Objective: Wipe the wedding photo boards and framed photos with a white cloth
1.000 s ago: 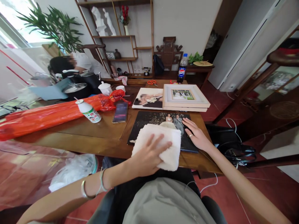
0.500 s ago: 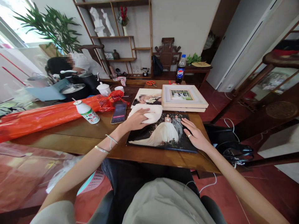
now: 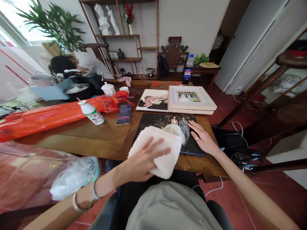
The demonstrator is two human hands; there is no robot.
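Observation:
A fluffy white cloth point(image 3: 171, 164) is under my left hand point(image 3: 144, 159), which holds it from above with the fingers spread over it. It covers the front left part of a dark wedding photo panel point(image 3: 154, 119) and hangs past the panel's front edge. On the panel, a couple in a white gown and a grey suit shows beside the cloth. At the panel's right edge rests my right hand point(image 3: 203, 140), fingers stretched out, a ring on one of them, holding nothing.
Behind the panel lie a white photo board point(image 3: 152, 100) and stacked pale frames point(image 3: 192, 99). A phone point(image 3: 124, 114), a white bottle point(image 3: 91, 112) and a long red plastic-wrapped bundle point(image 3: 52, 115) are to the left. Orange-handled scissors point(image 3: 157, 84) and a cola bottle point(image 3: 187, 71) stand farther back.
My left hand has drawn the white cloth from the panel's far left corner toward me, over its front edge. My right hand stays at the panel's right side.

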